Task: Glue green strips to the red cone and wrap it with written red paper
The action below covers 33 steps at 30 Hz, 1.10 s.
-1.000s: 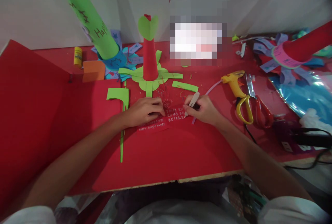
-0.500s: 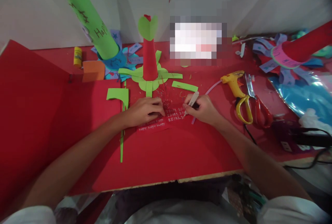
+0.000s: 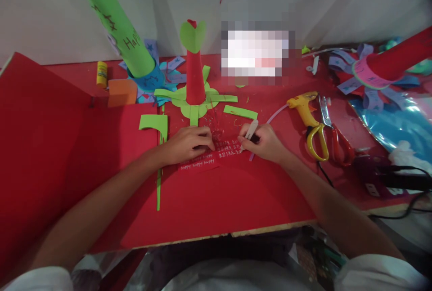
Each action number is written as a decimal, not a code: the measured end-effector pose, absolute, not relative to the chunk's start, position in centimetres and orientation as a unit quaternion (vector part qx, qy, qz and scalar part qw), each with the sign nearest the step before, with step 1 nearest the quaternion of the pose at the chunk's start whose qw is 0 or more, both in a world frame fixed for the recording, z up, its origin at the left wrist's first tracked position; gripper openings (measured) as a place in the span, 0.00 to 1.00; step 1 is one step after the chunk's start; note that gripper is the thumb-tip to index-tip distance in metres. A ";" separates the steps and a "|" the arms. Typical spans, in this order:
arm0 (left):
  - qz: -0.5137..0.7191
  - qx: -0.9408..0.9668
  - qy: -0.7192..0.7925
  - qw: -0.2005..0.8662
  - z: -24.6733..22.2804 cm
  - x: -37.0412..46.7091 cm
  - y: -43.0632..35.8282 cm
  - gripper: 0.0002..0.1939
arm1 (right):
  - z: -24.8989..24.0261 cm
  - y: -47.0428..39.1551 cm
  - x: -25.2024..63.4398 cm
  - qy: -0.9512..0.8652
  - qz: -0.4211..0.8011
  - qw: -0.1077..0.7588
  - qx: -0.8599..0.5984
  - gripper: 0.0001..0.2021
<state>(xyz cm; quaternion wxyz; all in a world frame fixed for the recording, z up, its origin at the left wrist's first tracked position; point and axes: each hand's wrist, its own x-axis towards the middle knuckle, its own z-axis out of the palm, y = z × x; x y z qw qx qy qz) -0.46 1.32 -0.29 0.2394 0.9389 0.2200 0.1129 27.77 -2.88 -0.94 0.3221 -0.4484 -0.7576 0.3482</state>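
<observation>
My right hand [image 3: 265, 143] is closed around a white marker pen [image 3: 251, 130], its tip touching a red paper strip [image 3: 199, 166]. White writing covers the strip: "happy" repeated at the left, Chinese characters at the right. My left hand [image 3: 191, 144] presses on the strip with curled fingers, the thumb close to the fingertips, covering part of the writing. Just beyond the hands stands a red paper cone [image 3: 195, 75] on a green petal-shaped base [image 3: 197, 110]. Green paper scraps [image 3: 153, 122] lie beside my left wrist.
A yellow glue gun [image 3: 303, 104] and scissors [image 3: 326, 115] lie to the right. Behind stand a tall green paper tube [image 3: 124, 34] and a glue stick [image 3: 101, 74]. A red paper tube [image 3: 401, 59] leans at the far right. Large red card [image 3: 37, 138] rises at the left.
The pen tip has shifted slightly right, and the last character on the bottom line has gained strokes. My left hand stays in place.
</observation>
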 end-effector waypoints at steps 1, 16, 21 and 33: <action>0.111 0.939 0.221 0.239 -0.3 -0.5 1.3 0.12 | -0.9 -2.9 27.8 -0.759 0.351 0.319 -0.447 0.10; 0.108 0.938 0.226 0.240 -0.4 -0.5 1.3 0.12 | -0.5 -2.9 27.9 -0.729 0.340 0.316 -0.503 0.13; 0.115 0.939 0.221 0.237 -0.4 -0.5 1.2 0.12 | -0.8 -3.0 27.9 -0.749 0.340 0.305 -0.479 0.14; 0.114 0.937 0.221 0.245 -0.4 -0.6 1.2 0.12 | -0.8 -3.1 28.0 -0.730 0.352 0.321 -0.489 0.12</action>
